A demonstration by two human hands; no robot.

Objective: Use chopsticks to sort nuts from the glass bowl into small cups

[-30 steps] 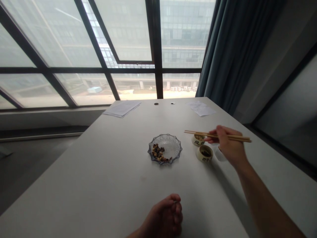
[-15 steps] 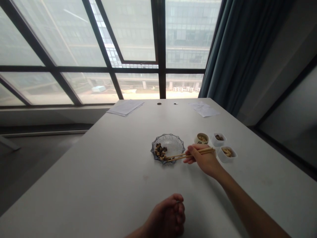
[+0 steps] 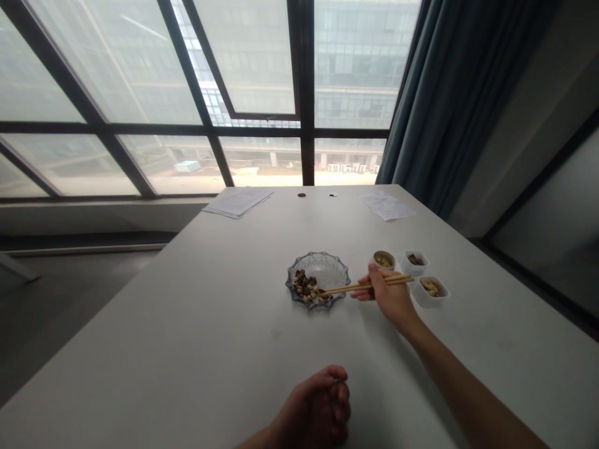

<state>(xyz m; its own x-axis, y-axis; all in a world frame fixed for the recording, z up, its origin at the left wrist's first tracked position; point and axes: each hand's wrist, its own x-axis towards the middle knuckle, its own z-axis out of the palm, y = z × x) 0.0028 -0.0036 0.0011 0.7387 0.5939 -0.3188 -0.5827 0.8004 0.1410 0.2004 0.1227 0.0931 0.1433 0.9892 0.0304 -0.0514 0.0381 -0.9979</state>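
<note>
My right hand is closed on a pair of wooden chopsticks, whose tips lie close together among small dark and pale food pieces. These pieces are heaped at the left and front of a scalloped clear glass dish. Beyond my right hand stands a small round cup with yellowish pieces. To its right are a clear plastic tub of dark pieces and a nearer plastic tub of pale yellow strips. My left hand rests on the near side of the table, fingers curled, with nothing visible in it.
On the white table, a stack of papers lies at the far left and loose sheets at the far right. Two small round items sit at the far edge. Windows and a blue curtain stand behind.
My right hand has shifted slightly right and rotated, and the chopstick tips, apart before, are now together in the food pieces. My left hand has stayed still.
</note>
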